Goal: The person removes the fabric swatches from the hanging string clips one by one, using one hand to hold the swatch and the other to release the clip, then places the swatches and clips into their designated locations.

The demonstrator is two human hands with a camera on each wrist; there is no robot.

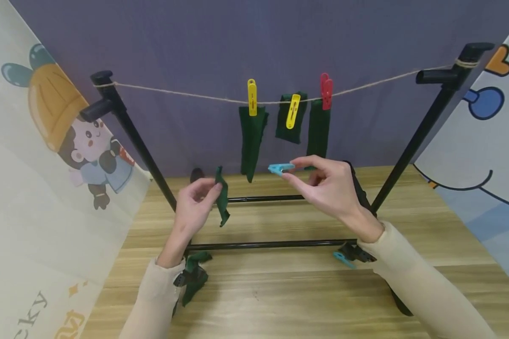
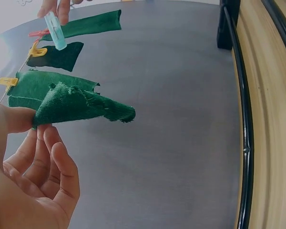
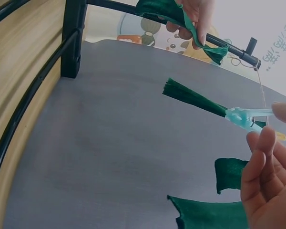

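green cloth (image 1: 222, 203): curled, in left fingers (image 1: 203, 182) | blue clothespin (image 1: 280, 167): pointing left, in right fingers (image 1: 313, 162)

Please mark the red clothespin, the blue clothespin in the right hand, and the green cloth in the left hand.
Red clothespin (image 1: 327, 94), head view: its body.
Blue clothespin (image 3: 238, 116), right wrist view: near gripping end.
Green cloth (image 2: 72, 105), left wrist view: its middle.

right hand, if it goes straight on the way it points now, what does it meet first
Probably the green cloth hung by the leftmost yellow clip: in the head view, its lower end lies just left of the blue clip the right hand pinches. Depth is unclear; the hand may pass in front.
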